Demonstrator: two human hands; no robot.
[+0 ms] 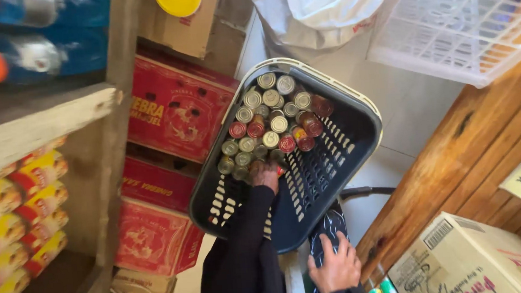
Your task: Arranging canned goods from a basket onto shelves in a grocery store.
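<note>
A dark grey plastic basket (336, 159) with a pale rim stands on the floor. Its far-left half holds several tin cans (271, 124), upright, with silver and red tops. My left hand (264, 174), in a long dark sleeve, reaches into the basket. Its fingers curl down onto the nearest cans at the edge of the pile, and they hide whether they grip one. My right hand (335, 268) lies lower down, outside the basket's near corner. Its fingers are spread flat on dark patterned cloth (328, 225) and it holds nothing.
Red cardboard cartons (177, 109) are stacked left of the basket, beside a wooden shelf (36, 124) of yellow-and-red packets (15, 215) and blue bottles. A wooden counter (477, 148) and a cardboard box (461, 258) stand on the right. A white crate (467, 18) and a white bag (324, 5) lie beyond.
</note>
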